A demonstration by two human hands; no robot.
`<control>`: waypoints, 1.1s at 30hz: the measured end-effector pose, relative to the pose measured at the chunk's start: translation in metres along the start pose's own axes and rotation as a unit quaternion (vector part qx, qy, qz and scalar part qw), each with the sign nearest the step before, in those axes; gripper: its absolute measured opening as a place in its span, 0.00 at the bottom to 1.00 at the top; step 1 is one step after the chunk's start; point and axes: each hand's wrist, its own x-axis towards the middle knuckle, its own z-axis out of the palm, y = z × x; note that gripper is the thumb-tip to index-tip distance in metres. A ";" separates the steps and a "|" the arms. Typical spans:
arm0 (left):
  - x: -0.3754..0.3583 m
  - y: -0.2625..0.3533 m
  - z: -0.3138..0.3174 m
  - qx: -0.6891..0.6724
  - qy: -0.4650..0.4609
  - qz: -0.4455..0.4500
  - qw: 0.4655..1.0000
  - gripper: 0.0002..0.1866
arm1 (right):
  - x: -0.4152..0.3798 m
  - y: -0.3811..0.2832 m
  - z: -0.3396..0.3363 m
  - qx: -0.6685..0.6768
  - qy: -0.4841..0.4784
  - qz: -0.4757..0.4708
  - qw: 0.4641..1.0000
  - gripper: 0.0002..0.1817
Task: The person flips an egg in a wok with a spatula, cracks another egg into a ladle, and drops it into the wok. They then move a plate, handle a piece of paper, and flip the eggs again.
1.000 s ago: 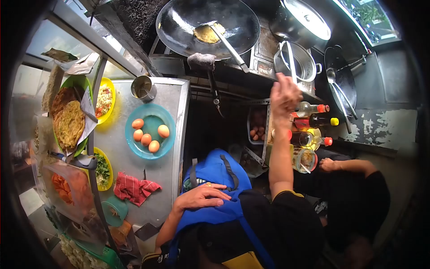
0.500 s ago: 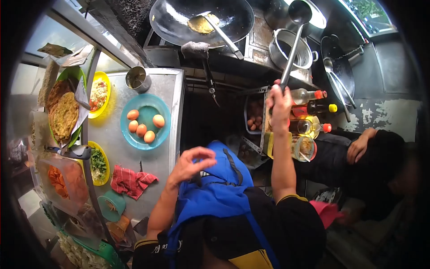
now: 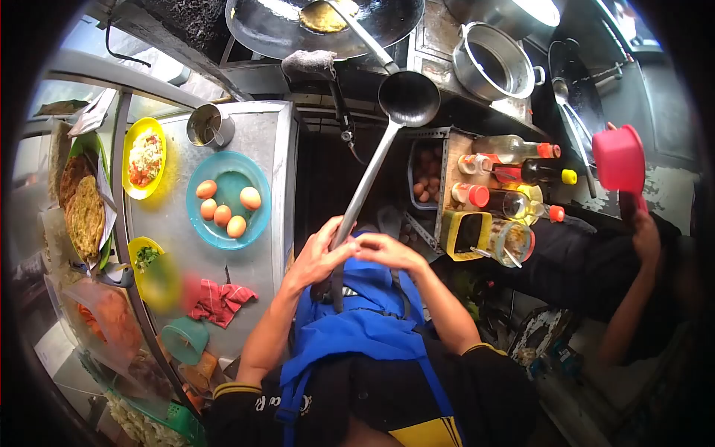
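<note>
A long-handled ladle [image 3: 406, 98] slants up and away from me, its dark bowl near the stove edge. My left hand [image 3: 316, 257] is closed around the lower handle in front of my blue apron [image 3: 357, 313]. Beside it, my right hand [image 3: 389, 251] reaches in with fingers stretched out, its fingertips right at the left hand and the handle. Beyond the ladle, a wok [image 3: 261, 33] holds a yellow egg-like piece [image 3: 322, 16] in oil, and a spatula [image 3: 365, 37] rests across the wok's rim.
On the left counter stand a teal plate [image 3: 199, 229] of brown eggs, a metal cup [image 3: 211, 125], yellow plates of chopped food and a red cloth [image 3: 220, 302]. Bottles [image 3: 521, 173] and jars crowd the right shelf. Behind them sits a pot [image 3: 484, 63]. A co-worker holds a pink dipper [image 3: 618, 158].
The ladle has come down from over the pot to in front of me, passing from my right hand to my left. My right hand has moved inward. The co-worker has raised a pink dipper.
</note>
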 end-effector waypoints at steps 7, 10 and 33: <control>-0.056 -0.003 0.002 0.009 0.027 -0.104 0.994 0.25 | 0.057 0.210 -0.172 -0.287 0.569 0.137 0.758 0.19; -0.064 -0.006 0.006 0.010 0.054 -0.133 0.990 0.24 | 0.082 0.215 -0.219 -0.323 0.695 0.122 0.630 0.22; -0.063 -0.005 -0.002 0.029 0.067 -0.181 0.981 0.34 | 0.083 0.189 -0.198 -0.269 0.542 0.264 0.751 0.24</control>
